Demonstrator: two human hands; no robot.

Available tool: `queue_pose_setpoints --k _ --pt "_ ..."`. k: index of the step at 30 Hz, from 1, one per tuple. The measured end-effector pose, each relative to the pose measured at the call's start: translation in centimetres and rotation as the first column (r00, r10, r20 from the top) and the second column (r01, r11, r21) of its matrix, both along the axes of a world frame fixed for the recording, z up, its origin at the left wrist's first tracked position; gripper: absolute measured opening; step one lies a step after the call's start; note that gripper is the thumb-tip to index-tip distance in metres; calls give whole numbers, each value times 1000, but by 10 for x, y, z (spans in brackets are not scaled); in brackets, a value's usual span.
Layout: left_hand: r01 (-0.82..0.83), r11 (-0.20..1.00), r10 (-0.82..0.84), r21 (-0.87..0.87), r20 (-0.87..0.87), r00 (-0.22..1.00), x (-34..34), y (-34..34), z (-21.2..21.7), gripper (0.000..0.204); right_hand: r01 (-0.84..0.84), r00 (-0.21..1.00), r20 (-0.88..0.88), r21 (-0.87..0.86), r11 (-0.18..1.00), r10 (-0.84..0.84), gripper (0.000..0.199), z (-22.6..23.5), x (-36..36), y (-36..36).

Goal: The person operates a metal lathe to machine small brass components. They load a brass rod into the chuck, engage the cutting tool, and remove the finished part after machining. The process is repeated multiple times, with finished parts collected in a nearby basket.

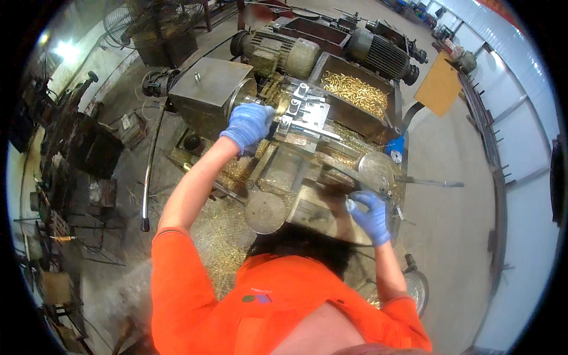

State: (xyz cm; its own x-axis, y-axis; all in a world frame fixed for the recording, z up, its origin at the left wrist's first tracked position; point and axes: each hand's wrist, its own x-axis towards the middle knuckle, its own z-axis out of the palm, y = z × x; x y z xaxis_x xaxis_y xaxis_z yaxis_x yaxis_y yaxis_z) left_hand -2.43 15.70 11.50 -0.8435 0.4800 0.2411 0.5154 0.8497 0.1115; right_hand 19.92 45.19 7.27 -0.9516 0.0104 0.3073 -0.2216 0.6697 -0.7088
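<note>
My left hand [251,123], in a blue work glove, is at the spindle end of a small metal lathe [210,86]. Its fingers are drawn together beside the chuck [239,97] and the tool holder block [310,113]; whatever lies between the fingertips is hidden. Lower on the right, my right hand [370,218], gloved alike, hovers over the machine's front with thumb and fingers apart. Close by it is a round metal handwheel [377,171]. Another round disc [264,212] sits at the front left of the carriage.
Behind the tool block, a dark metal bin [349,109] holds many small brass parts [355,90]. Electric motors [381,53] stand farther back. A long lever [148,189] sticks down at left; a brown board [439,86] rises at right. Brass shavings [222,248] litter the floor.
</note>
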Motion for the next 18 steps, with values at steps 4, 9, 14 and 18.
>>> queue_pose_setpoints --k 4,9,14,18 --pt "6 998 -9 -69 -34 999 -9 3 3 20 36 999 18 -32 999 -35 22 -6 9 3" --pt "-20 983 49 181 -157 986 -20 10 30 17 106 993 51 -34 994 -104 24 -3 17 5" --pt "-50 975 90 215 -180 980 -46 18 19 18 159 982 112 -43 986 -154 23 -17 28 12" --pt "-11 1000 11 -7 -71 997 -52 16 6 18 178 977 133 -65 982 -168 22 -24 35 18"
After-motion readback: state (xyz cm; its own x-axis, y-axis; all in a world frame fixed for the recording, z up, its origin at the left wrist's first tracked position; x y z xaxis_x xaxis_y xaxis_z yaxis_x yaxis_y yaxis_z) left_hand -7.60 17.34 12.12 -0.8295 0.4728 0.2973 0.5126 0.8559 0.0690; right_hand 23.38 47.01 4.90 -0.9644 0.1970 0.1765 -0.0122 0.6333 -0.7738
